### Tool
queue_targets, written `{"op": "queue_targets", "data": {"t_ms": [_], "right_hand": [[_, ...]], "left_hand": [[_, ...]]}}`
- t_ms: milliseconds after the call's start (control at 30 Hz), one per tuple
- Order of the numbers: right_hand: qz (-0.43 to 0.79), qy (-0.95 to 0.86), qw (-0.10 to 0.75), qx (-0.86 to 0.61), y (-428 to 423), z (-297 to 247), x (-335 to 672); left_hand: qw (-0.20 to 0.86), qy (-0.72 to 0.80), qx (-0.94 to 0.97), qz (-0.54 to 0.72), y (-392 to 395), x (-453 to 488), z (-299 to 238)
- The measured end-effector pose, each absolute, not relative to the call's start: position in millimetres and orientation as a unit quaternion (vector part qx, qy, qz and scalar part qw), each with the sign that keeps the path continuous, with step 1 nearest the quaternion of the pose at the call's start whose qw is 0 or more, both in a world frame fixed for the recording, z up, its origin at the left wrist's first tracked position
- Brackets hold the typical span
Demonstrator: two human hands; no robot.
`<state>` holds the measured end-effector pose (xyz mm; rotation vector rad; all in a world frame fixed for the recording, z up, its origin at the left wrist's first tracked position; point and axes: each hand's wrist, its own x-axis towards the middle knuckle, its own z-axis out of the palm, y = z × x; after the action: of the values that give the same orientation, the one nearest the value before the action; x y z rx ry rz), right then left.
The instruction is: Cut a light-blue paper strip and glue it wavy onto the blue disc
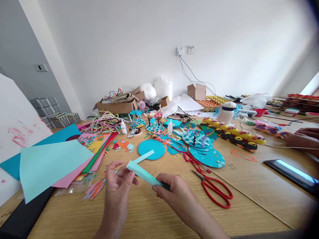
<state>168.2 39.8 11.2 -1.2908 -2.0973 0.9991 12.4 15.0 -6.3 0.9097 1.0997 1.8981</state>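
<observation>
Left hand [116, 183], light turquoise paper strip [143, 174] and right hand [175, 191] line up at the lower centre of the frame.
A pale turquoise sheet [53, 166] lies over coloured papers [99, 159] at the left of the frame; next, the left hand's thumb and fingers pinch the strip's left end, the other fingers loosely curled. The strip slants down to the right above the wooden counter [149, 219]; from its upper end a narrow pale strip [144, 156] reaches across a blue disc [151, 146] at centre. The right hand's fingers close firmly around the strip's lower end. Farther right, red-handled scissors [203, 179] lie on the counter, then a dark tablet [294, 176] at the lower right, with another person's hand [297, 141] above it at the right edge.
</observation>
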Motion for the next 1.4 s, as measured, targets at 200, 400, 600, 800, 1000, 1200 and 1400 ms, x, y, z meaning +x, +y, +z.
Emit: {"op": "queue_targets", "data": {"t_ms": [200,400,600,800,1000,1200,1400], "right_hand": [[0.365,-0.766,0.236,-0.474,39.6,9.9,169.0],[0.365,-0.768,0.228,-0.474,40.1,11.6,169.5],[0.358,-0.774,0.213,-0.477,39.0,12.8,170.5],[0.343,-0.784,0.215,-0.471,37.7,14.6,172.5],[0.322,-0.798,0.220,-0.460,39.8,12.5,175.1],[0.310,-0.784,0.222,-0.490,40.0,12.3,170.8],[0.343,-0.781,0.238,-0.465,41.4,14.7,161.5]], "left_hand": [[0.365,0.444,0.391,0.719,13.9,2.6,-1.4],[0.367,0.444,0.431,0.695,15.3,-5.4,2.0],[0.408,0.440,0.486,0.636,17.1,-18.2,0.5],[0.408,0.488,0.514,0.576,20.5,-21.6,1.2],[0.337,0.523,0.525,0.581,19.0,-17.8,-4.1],[0.312,0.533,0.533,0.578,15.6,-15.6,-5.2],[0.305,0.532,0.531,0.584,12.7,-11.6,-2.8]]}}
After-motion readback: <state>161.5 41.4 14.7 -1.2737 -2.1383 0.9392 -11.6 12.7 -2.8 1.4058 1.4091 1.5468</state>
